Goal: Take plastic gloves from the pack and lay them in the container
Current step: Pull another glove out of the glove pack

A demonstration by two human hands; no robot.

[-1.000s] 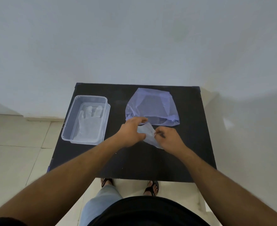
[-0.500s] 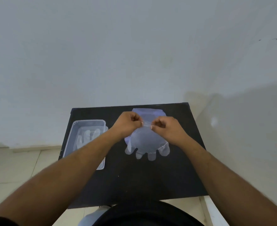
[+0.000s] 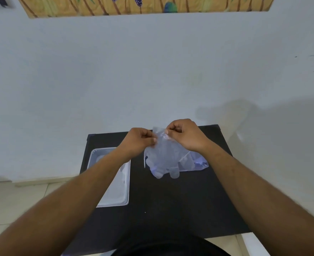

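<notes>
A clear plastic glove [image 3: 163,156] hangs fingers-down above the black table [image 3: 171,204]. My left hand [image 3: 139,140] and my right hand [image 3: 184,134] both pinch its cuff edge at the top. Behind the glove, the bluish plastic pack [image 3: 200,163] lies on the table, mostly hidden by the glove and my right forearm. The clear rectangular container [image 3: 122,187] sits at the table's left side, partly covered by my left forearm. A glove lying inside it is barely visible.
A white wall rises right behind the table, with a painted picture [image 3: 143,5] at the top. Tiled floor [image 3: 13,204] lies to the left. My dark shirt [image 3: 171,246] fills the bottom edge.
Both hands lifted the glove off the table and it unfolded to hang open. The camera tilted up, so the table sits lower in view and the picture appeared.
</notes>
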